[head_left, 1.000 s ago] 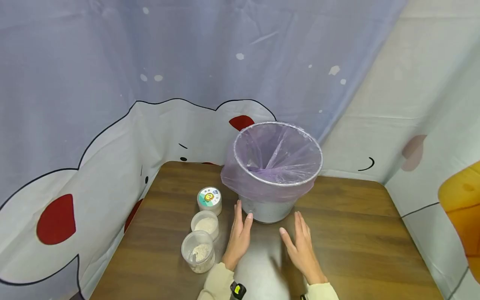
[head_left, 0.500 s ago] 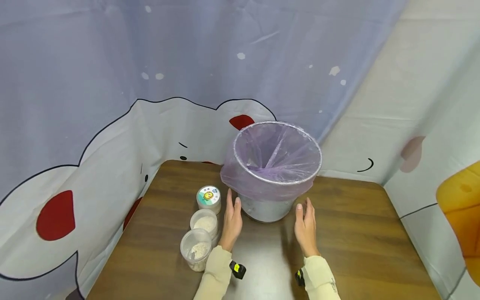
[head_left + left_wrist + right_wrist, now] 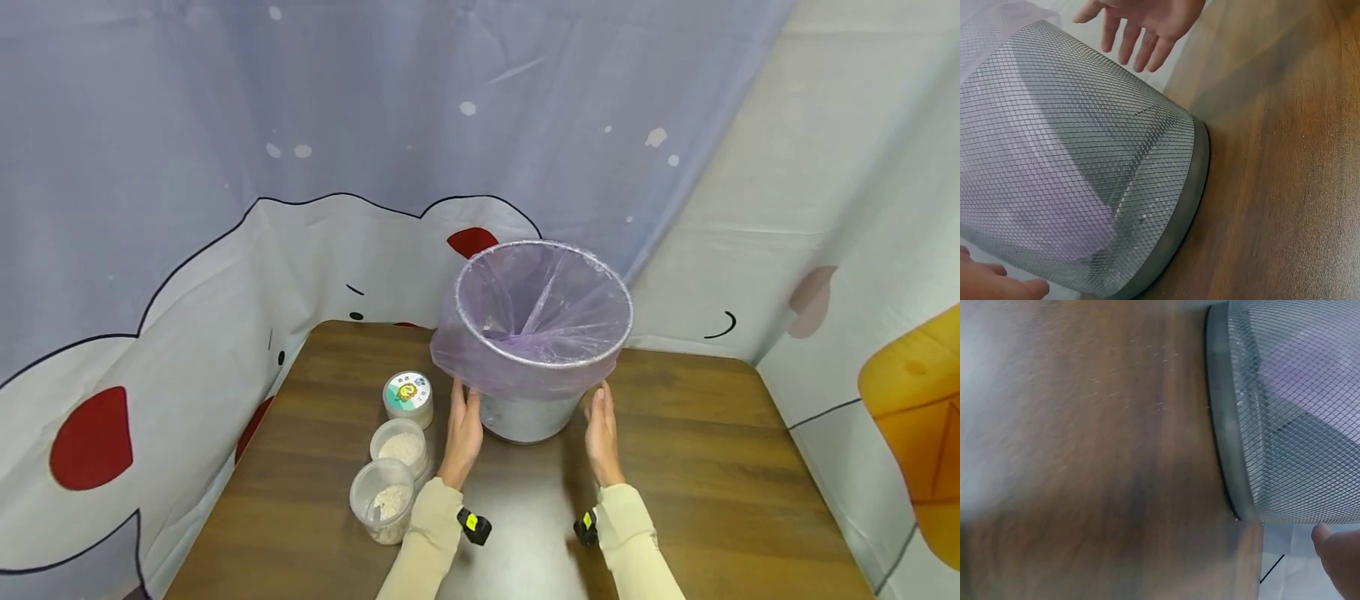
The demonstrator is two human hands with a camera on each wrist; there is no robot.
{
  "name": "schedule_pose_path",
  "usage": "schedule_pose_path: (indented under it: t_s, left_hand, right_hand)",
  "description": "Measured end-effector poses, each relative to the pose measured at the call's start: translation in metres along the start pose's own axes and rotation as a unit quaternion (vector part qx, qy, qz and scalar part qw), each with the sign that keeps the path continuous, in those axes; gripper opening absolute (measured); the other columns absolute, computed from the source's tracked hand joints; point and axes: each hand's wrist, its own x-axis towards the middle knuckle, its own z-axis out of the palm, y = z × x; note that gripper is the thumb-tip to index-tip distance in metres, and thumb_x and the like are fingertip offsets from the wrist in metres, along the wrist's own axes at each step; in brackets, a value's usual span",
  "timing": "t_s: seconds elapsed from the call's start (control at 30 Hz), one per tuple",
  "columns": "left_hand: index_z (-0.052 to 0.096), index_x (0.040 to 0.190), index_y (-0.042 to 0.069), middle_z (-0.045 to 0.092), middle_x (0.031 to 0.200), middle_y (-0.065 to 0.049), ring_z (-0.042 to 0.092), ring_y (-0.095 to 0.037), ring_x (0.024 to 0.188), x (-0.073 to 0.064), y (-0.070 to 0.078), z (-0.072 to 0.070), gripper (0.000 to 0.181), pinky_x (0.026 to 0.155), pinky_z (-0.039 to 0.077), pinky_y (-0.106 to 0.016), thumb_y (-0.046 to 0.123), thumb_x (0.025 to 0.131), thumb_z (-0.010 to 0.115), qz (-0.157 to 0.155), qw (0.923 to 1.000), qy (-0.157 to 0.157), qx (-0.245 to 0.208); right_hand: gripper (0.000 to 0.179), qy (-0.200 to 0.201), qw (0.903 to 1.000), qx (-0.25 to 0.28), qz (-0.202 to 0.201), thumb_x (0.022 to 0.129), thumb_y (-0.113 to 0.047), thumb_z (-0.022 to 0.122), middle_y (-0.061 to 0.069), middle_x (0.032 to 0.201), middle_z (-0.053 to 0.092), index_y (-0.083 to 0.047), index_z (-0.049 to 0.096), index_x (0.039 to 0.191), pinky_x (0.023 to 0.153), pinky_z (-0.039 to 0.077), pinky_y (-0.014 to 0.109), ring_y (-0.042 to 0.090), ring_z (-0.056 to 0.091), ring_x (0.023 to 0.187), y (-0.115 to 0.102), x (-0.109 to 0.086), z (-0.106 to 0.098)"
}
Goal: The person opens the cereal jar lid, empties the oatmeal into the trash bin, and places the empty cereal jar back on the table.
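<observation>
The bin (image 3: 528, 417), lined with a purple bag (image 3: 543, 325), stands upright on the wooden table (image 3: 712, 467). The left hand (image 3: 462, 433) and right hand (image 3: 602, 433) flank it — fingers extended, neither gripping anything; contact with the wall cannot be confirmed. 3 tubs (image 3: 420, 462) stand beside the left hand. The left wrist view shows fine mesh in the wall — plain grey in the head view.

Printed cloth (image 3: 360, 108); wooden table (image 3: 720, 467)
</observation>
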Motion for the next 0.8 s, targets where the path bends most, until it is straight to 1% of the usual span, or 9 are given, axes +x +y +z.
schedule_pose_path:
  t_s: [0.07, 0.1, 0.23, 0.3, 0.4, 0.5, 0.67, 0.8]
  left_hand:
    - [0.011, 0.148, 0.015, 0.016, 0.152, -0.006, 0.016, -0.021, 0.138, 0.001, 0.001, 0.000, 0.055, 0.112, 0.014, -0.039, 0.035, 0.100, 0.029, 0.011, 0.9999, 0.003, -0.003]
    - [0.011, 0.148, 0.014, 0.016, 0.152, -0.006, 0.016, -0.021, 0.138, 0.002, 0.003, 0.000, 0.054, 0.112, 0.014, -0.039, 0.032, 0.100, 0.029, 0.019, 0.9997, 0.003, -0.013]
    - [0.012, 0.147, 0.008, 0.015, 0.151, -0.014, 0.014, -0.027, 0.138, 0.000, 0.017, 0.000, 0.051, 0.112, 0.011, -0.043, 0.021, 0.101, 0.029, 0.059, 0.9970, -0.023, -0.046]
    - [0.014, 0.146, 0.005, 0.016, 0.150, -0.016, 0.014, -0.028, 0.138, -0.002, 0.025, -0.001, 0.050, 0.112, 0.011, -0.044, 0.016, 0.100, 0.030, 0.069, 0.9957, -0.031, -0.054]
    - [0.015, 0.146, 0.004, 0.017, 0.150, -0.018, 0.015, -0.028, 0.138, -0.005, 0.029, -0.001, 0.049, 0.112, 0.012, -0.042, 0.017, 0.100, 0.029, 0.065, 0.9968, -0.032, -0.033]
    - [0.016, 0.146, 0.005, 0.017, 0.149, -0.019, 0.015, -0.029, 0.137, -0.007, 0.031, -0.002, 0.049, 0.112, 0.013, -0.043, 0.018, 0.100, 0.030, 0.050, 0.9980, -0.027, -0.026]
    - [0.018, 0.146, 0.006, 0.020, 0.149, -0.017, 0.018, -0.029, 0.137, -0.010, 0.030, -0.004, 0.049, 0.111, 0.015, -0.043, 0.021, 0.100, 0.031, 0.024, 0.9994, -0.021, -0.016]
    - [0.019, 0.145, 0.006, 0.021, 0.149, -0.017, 0.019, -0.029, 0.137, -0.012, 0.029, -0.003, 0.050, 0.111, 0.016, -0.043, 0.022, 0.100, 0.033, 0.022, 0.9995, -0.019, -0.014]
  right_hand:
    - [0.053, -0.010, 0.9998, 0.015, 0.001, 0.101, -0.029, 0.021, 0.015, 0.152, 0.010, -0.003, 0.010, 0.146, 0.110, 0.018, 0.046, 0.027, 0.011, 0.139, -0.005, 0.001, 0.003]
    - [0.053, -0.013, 0.9998, 0.017, 0.002, 0.101, -0.030, 0.020, 0.013, 0.152, 0.010, -0.004, 0.009, 0.147, 0.111, 0.018, 0.046, 0.025, 0.011, 0.139, -0.006, 0.001, 0.005]
    - [0.051, -0.016, 0.9992, 0.038, -0.002, 0.101, -0.030, 0.018, 0.008, 0.153, 0.013, -0.011, 0.010, 0.148, 0.110, 0.016, 0.048, 0.022, 0.013, 0.139, -0.008, 0.003, 0.008]
    - [0.050, -0.013, 0.9987, 0.049, -0.004, 0.101, -0.029, 0.017, 0.006, 0.153, 0.013, -0.012, 0.011, 0.148, 0.110, 0.016, 0.050, 0.022, 0.012, 0.139, -0.008, 0.003, 0.010]
    - [0.049, -0.008, 0.9980, 0.062, -0.009, 0.101, -0.025, 0.017, 0.008, 0.153, 0.011, -0.010, 0.011, 0.148, 0.110, 0.016, 0.050, 0.022, 0.010, 0.139, -0.008, 0.003, 0.012]
    - [0.049, -0.007, 0.9973, 0.072, -0.014, 0.101, -0.023, 0.017, 0.007, 0.153, 0.009, -0.008, 0.009, 0.147, 0.110, 0.014, 0.050, 0.020, 0.007, 0.140, -0.008, 0.003, 0.015]
    - [0.048, -0.001, 0.9970, 0.075, -0.019, 0.101, -0.022, 0.018, 0.005, 0.154, 0.009, -0.009, 0.011, 0.147, 0.110, 0.013, 0.051, 0.019, 0.006, 0.139, -0.009, 0.003, 0.017]
    - [0.049, 0.007, 0.9971, 0.074, -0.014, 0.101, -0.024, 0.020, 0.006, 0.154, 0.009, -0.010, 0.011, 0.147, 0.110, 0.012, 0.051, 0.020, 0.006, 0.140, -0.009, 0.001, 0.016]
